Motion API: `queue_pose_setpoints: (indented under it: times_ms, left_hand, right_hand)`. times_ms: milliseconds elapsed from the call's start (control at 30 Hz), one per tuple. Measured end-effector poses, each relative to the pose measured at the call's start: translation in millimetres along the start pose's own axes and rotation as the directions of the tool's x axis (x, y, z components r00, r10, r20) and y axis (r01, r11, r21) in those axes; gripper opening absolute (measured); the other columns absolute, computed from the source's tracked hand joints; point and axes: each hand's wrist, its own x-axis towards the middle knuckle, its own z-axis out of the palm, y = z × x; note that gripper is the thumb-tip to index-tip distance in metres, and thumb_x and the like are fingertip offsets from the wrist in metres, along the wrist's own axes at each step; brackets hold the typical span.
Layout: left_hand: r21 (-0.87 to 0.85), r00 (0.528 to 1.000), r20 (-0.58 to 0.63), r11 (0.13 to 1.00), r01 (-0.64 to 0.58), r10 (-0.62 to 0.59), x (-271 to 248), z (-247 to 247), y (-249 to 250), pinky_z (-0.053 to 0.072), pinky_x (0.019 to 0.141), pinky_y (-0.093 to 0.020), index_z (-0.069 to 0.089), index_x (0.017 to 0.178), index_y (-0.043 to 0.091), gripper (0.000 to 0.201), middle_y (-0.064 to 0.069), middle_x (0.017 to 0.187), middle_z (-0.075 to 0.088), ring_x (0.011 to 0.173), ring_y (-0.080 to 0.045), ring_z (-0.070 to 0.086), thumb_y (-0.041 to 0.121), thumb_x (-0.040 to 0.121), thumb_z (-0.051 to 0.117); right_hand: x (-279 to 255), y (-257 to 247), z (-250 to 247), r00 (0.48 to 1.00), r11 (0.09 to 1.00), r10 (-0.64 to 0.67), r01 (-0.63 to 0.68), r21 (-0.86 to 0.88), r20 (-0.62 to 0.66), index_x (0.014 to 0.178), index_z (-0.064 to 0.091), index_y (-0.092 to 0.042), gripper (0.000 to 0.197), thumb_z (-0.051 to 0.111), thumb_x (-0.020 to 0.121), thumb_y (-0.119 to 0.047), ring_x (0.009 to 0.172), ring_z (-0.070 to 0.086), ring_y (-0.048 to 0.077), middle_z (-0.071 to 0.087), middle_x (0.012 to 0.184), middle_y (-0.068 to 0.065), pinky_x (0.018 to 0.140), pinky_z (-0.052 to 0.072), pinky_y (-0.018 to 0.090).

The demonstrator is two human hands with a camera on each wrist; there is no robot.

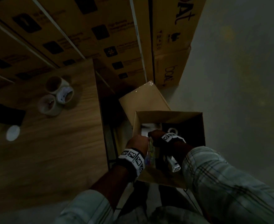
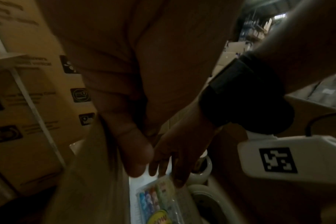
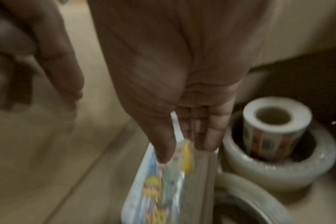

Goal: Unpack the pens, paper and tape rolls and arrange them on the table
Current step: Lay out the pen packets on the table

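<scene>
An open cardboard box [image 1: 170,116] stands on the floor beside the wooden table [image 1: 52,151]. Both my hands reach into it. My right hand [image 3: 182,150] pinches the top of a colourful pen pack [image 3: 153,181] between thumb and fingers; the pack stands upright against pale paper [image 3: 207,181]. My left hand [image 3: 54,68] hovers just left of the pack with fingers relaxed, holding nothing. In the box, a printed label roll [image 3: 274,121] sits inside a clear tape roll [image 3: 278,171], with another roll [image 3: 249,200] nearer. Three tape rolls [image 1: 55,94] lie grouped on the table.
Large printed cartons [image 1: 84,29] are stacked behind the table and the box. A dark flat object [image 1: 4,113] and a small white disc [image 1: 12,133] lie at the table's left. Bare grey floor [image 1: 238,78] stretches to the right.
</scene>
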Motion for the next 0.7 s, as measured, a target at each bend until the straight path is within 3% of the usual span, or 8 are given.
queue_pose_setpoints:
  times_ms: [100,267,433,533,633,700]
  left_hand:
    - [0.004,0.999,0.023,0.999,-0.041,0.041,-2,1,2,0.039,0.106,-0.037,0.05,0.131,0.0,0.034,-0.018,0.141,0.048,0.13,-0.03,0.047,0.009,0.102,0.035]
    - [-0.198,1.0,-0.018,0.98,0.022,-0.026,6,8,-9,0.048,0.1,-0.041,0.058,0.12,0.003,0.028,-0.017,0.13,0.056,0.119,-0.031,0.056,0.012,0.098,0.043]
    - [-0.229,0.991,-0.128,0.971,-0.071,0.042,13,15,-20,0.051,0.094,-0.041,0.059,0.114,0.008,0.025,-0.015,0.12,0.061,0.11,-0.031,0.06,0.013,0.098,0.04]
    - [-0.235,0.99,-0.133,0.969,-0.076,0.046,14,16,-19,0.051,0.093,-0.041,0.06,0.112,0.01,0.023,-0.014,0.12,0.061,0.109,-0.031,0.06,0.014,0.098,0.043]
    - [-0.227,0.99,-0.128,0.97,-0.088,0.06,14,16,-19,0.049,0.094,-0.038,0.059,0.116,0.008,0.025,-0.015,0.123,0.058,0.113,-0.031,0.058,0.013,0.097,0.043]
    - [-0.231,0.988,-0.141,0.968,-0.101,0.069,13,18,-19,0.048,0.094,-0.037,0.059,0.117,0.007,0.025,-0.015,0.123,0.058,0.114,-0.031,0.058,0.015,0.097,0.045]
  right_hand:
    - [10,6,16,0.999,0.999,-0.041,0.041,0.005,-0.001,0.141,0.031,-0.01,0.053,0.052,0.093,-0.017,0.128,0.043,0.036,0.037,0.141,0.019,0.103,0.04,0.047]
    - [22,11,20,0.998,0.999,-0.041,0.039,0.036,0.05,0.132,0.037,-0.012,0.053,0.061,0.087,-0.024,0.113,0.051,0.033,0.047,0.126,0.013,0.091,0.046,0.043]
    - [41,12,31,0.999,0.994,-0.039,0.038,0.105,0.004,0.117,0.046,-0.013,0.039,0.06,0.087,-0.034,0.102,0.056,0.03,0.054,0.118,0.011,0.077,0.046,0.038]
    - [49,9,33,0.999,0.992,-0.032,0.037,0.125,-0.041,0.109,0.047,-0.014,0.039,0.061,0.085,-0.041,0.092,0.057,0.028,0.056,0.109,0.008,0.068,0.041,0.033]
    - [53,5,35,0.996,0.992,-0.058,0.065,0.112,-0.062,0.111,0.045,-0.016,0.037,0.059,0.085,-0.038,0.092,0.06,0.027,0.058,0.11,0.007,0.068,0.045,0.035]
    - [59,3,39,0.995,0.989,-0.066,0.075,0.129,-0.077,0.116,0.047,-0.019,0.035,0.057,0.086,-0.035,0.101,0.061,0.028,0.059,0.119,0.007,0.079,0.051,0.039]
